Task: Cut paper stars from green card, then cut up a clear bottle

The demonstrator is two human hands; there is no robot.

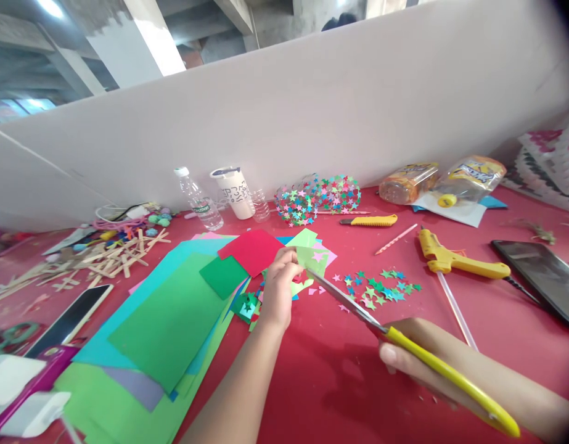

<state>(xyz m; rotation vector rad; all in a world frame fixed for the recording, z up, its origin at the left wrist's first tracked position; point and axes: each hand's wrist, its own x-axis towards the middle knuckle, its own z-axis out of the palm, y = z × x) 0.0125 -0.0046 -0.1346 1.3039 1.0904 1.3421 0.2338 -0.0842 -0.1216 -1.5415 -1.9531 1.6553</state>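
My left hand (279, 287) pinches a small piece of light green paper (308, 258) between thumb and fingers, above the middle of the table. A pink star (317, 256) shows against that paper; whether it lies on it or behind it I cannot tell. My right hand (413, 351) is closed around a pair of scissors with long yellow handles (455, 376). Their metal blades (344, 297) point left, with the tips at the lower edge of the green paper. Small cut-out paper stars (381, 288) in several colours lie scattered beyond the blades.
Coloured paper sheets (173, 320) are stacked left. A yellow glue gun (460, 260), a yellow utility knife (372, 221) and a phone (543, 277) lie right. Behind stand a water bottle (198, 200), a white cup (235, 194) and star-covered bottles (337, 194). Wooden sticks (127, 256) lie far left.
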